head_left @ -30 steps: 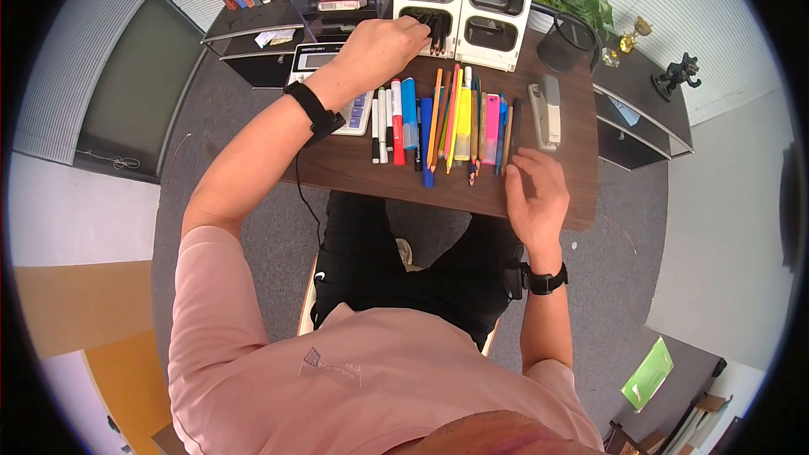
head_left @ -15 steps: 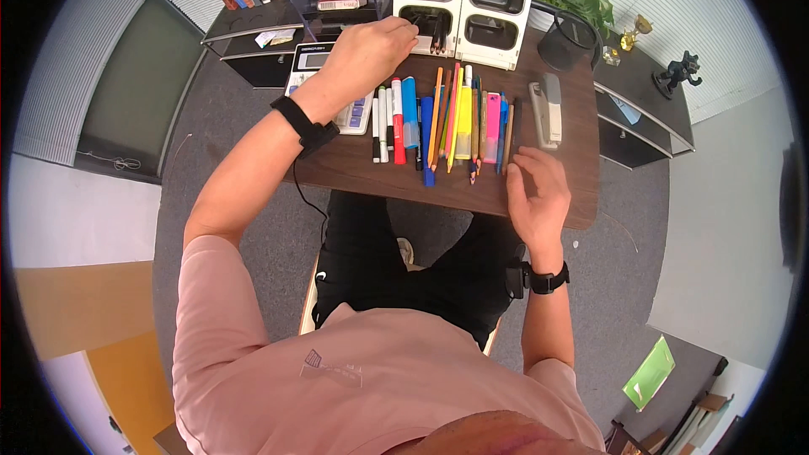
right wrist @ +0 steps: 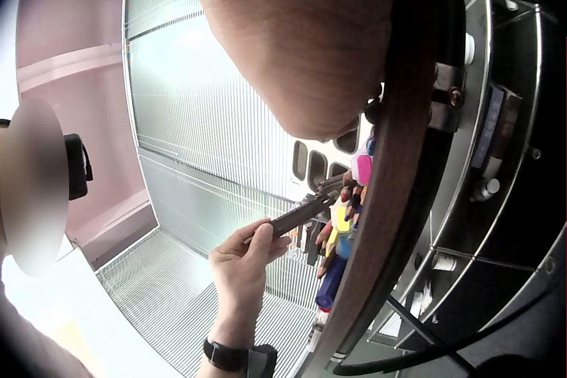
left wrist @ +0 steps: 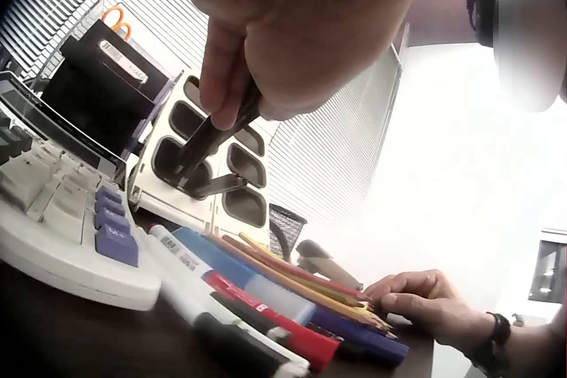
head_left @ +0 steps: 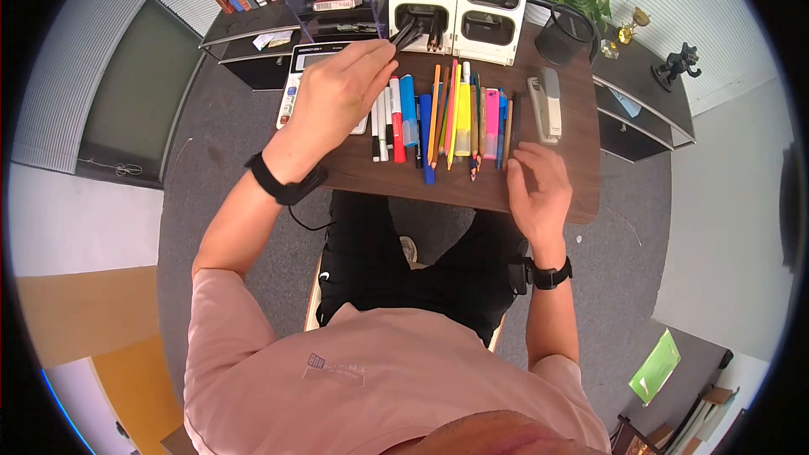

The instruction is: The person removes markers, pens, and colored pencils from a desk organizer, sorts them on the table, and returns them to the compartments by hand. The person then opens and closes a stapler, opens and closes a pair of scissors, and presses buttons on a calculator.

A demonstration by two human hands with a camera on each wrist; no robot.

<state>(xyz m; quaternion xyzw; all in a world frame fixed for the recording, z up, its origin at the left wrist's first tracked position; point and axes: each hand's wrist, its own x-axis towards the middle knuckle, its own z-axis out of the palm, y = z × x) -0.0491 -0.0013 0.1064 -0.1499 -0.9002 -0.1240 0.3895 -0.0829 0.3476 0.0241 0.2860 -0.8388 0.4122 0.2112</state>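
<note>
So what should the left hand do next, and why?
I'd probably lower the dark sticks onto the table beside the colourful pens and pencils: the left hand pinches them near the white organizer, and loose ones already lie there in a row.

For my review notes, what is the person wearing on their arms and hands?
The left hand and right hand are ungloved. Each wrist carries a black strap, the left strap and right strap, with a dark, blocky device attached. A thin black cable shows near the left device. The shirt's short sleeves are dusty pink, leaving the forearms bare.
</note>
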